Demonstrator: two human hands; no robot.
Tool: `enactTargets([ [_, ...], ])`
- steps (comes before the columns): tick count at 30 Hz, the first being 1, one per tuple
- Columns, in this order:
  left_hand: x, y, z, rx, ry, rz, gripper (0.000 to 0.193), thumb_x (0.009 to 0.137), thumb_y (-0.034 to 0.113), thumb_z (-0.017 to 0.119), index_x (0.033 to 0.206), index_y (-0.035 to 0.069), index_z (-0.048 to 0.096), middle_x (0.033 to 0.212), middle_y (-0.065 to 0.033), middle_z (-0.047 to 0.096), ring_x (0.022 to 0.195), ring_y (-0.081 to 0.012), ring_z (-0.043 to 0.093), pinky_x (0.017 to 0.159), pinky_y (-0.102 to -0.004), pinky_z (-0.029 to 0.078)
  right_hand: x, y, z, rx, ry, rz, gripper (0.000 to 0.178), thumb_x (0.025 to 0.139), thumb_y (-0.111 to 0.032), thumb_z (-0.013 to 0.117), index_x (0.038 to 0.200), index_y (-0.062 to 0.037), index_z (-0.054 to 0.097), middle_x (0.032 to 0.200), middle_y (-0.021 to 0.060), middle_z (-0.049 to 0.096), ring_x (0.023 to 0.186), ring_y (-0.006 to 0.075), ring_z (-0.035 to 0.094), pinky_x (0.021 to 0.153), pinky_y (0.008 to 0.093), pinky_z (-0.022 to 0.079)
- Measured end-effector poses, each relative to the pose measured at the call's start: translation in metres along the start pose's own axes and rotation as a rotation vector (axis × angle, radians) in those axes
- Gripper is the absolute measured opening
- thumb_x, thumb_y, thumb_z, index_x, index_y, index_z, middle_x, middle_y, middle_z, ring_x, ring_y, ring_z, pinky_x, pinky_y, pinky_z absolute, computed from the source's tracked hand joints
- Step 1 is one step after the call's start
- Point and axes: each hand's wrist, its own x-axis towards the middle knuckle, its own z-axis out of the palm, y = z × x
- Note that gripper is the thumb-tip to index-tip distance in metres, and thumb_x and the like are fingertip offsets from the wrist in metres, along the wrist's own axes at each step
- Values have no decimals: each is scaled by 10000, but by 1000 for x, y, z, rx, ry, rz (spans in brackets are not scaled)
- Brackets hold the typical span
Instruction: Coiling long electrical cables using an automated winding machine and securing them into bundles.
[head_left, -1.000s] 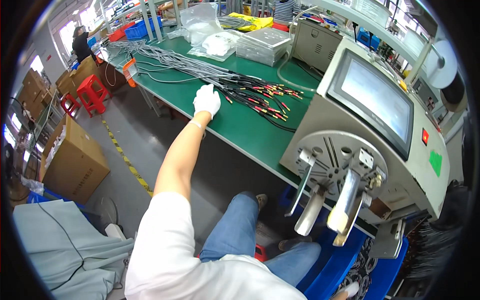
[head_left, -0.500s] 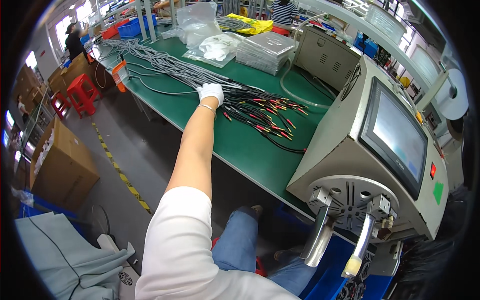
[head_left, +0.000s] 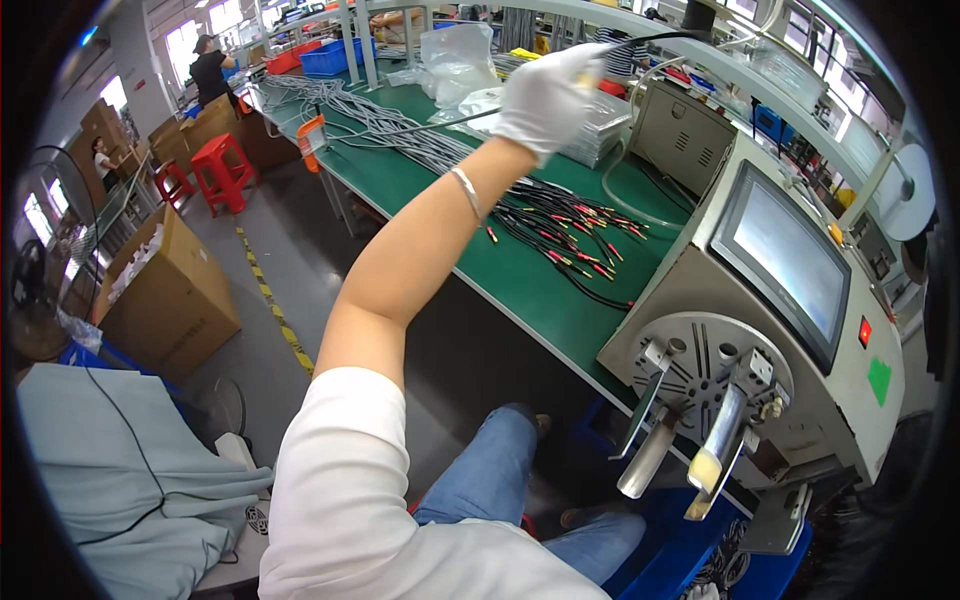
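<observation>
My left hand (head_left: 548, 100), in a white glove, is raised above the green table and closed around a cable (head_left: 655, 37). The cable's black end sticks out to the right of the fist, while its grey length trails left toward the pile. Beneath the hand, on the table, lies a bundle of grey cables (head_left: 400, 128) whose black ends carry red and gold plugs (head_left: 590, 222). My right hand is out of view. To the right stands a winding machine (head_left: 655, 260) with a round slotted metal disc (head_left: 690, 345) bearing metal prongs (head_left: 650, 460).
On the table (head_left: 530, 290) are plastic bags (head_left: 455, 65) and stacked clear trays (head_left: 595, 130); an orange holder (head_left: 312, 140) hangs at its edge. Blue bins (head_left: 650, 545) with coiled cables sit under the disc. Left are a cardboard box (head_left: 180, 310) and red stools (head_left: 222, 172).
My left hand has lifted from the cable bundle, up and to the right, drawing one cable with it. Thin plates now stand apart from the prongs on the disc.
</observation>
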Motion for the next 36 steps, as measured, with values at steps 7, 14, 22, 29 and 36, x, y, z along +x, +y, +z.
enactTargets([
  [7,38,191,-18,-369,-343,517,199,785,84,632,979,95,676,737,-59,642,663,-230,640,590,-313,530,-22,-29,8,339,-51,14,207,778,-123,656,865,65,671,852,201,650,736,336,630,671,433,554],
  [14,-11,286,-23,-591,-1350,615,149,778,183,615,870,70,650,822,-132,598,715,-314,634,591,-405,515,-4,-44,-34,283,-105,-72,367,945,-259,522,1197,3,574,1209,127,588,1030,244,591,909,332,473],
  [22,-21,285,-13,-345,-1776,402,156,728,101,647,874,47,658,920,-115,562,802,-300,613,632,-398,522,-36,-139,-24,252,-73,-283,348,956,-258,529,1162,16,595,1130,128,614,941,187,610,856,295,494],
  [29,-43,268,11,-477,-1005,309,295,730,-14,665,1010,77,632,904,-100,583,797,-298,604,675,-375,509,-119,-230,55,189,-121,-805,244,967,-148,502,1116,17,605,1086,123,617,964,174,599,845,295,500],
  [36,-66,263,7,-481,-636,156,260,752,-39,688,987,60,642,908,-102,591,770,-237,607,675,-301,511,-193,-281,115,169,-418,-1348,80,835,-24,635,909,-12,608,978,111,625,877,179,604,749,301,504],
])
